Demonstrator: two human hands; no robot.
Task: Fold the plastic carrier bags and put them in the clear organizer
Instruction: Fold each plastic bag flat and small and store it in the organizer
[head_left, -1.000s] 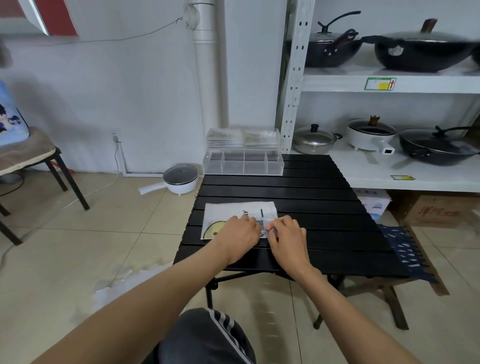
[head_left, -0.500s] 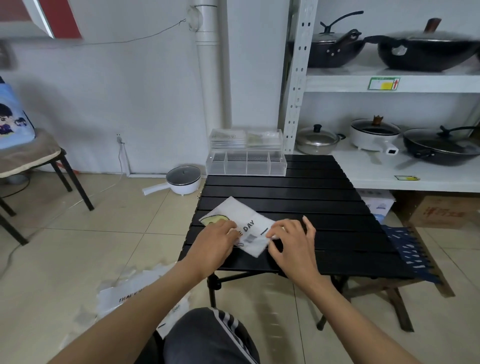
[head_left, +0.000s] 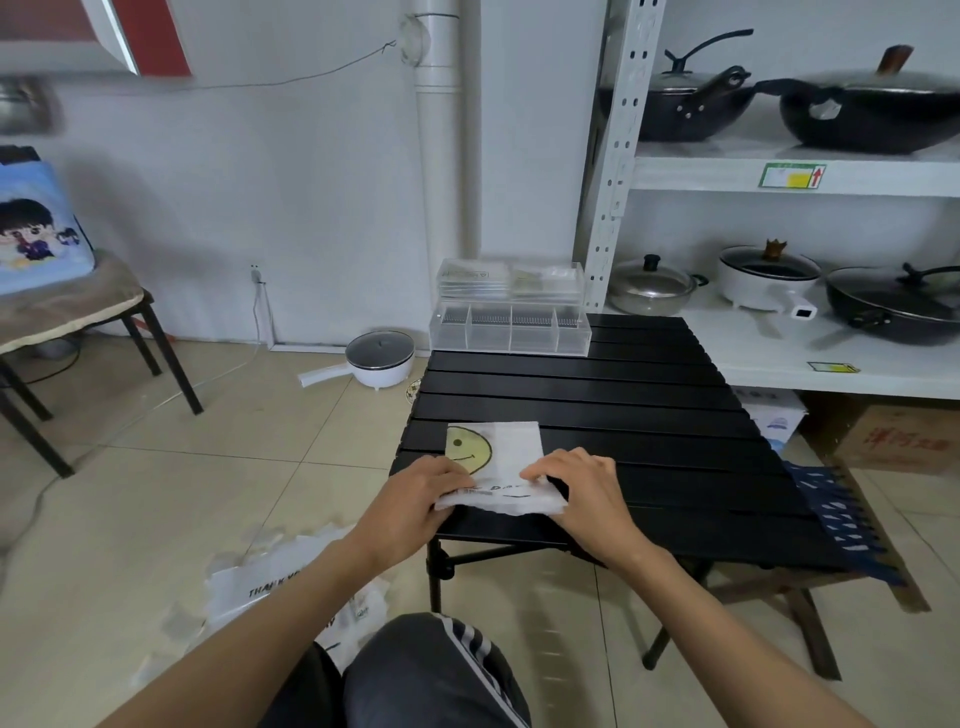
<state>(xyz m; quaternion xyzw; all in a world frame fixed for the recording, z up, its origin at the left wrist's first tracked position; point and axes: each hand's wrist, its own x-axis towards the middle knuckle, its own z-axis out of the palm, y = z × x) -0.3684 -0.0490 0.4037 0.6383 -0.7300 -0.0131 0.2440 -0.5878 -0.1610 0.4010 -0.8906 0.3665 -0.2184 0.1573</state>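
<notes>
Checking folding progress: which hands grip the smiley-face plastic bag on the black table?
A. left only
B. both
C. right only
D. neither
B: the left hand and right hand both pinch the near edge of the smiley-face plastic bag lying on the black slatted table.

white plastic carrier bag (head_left: 511, 453): yellow smiley print | slatted folding table (head_left: 597, 410): black | compartmented plastic organizer (head_left: 509, 332): clear
</notes>
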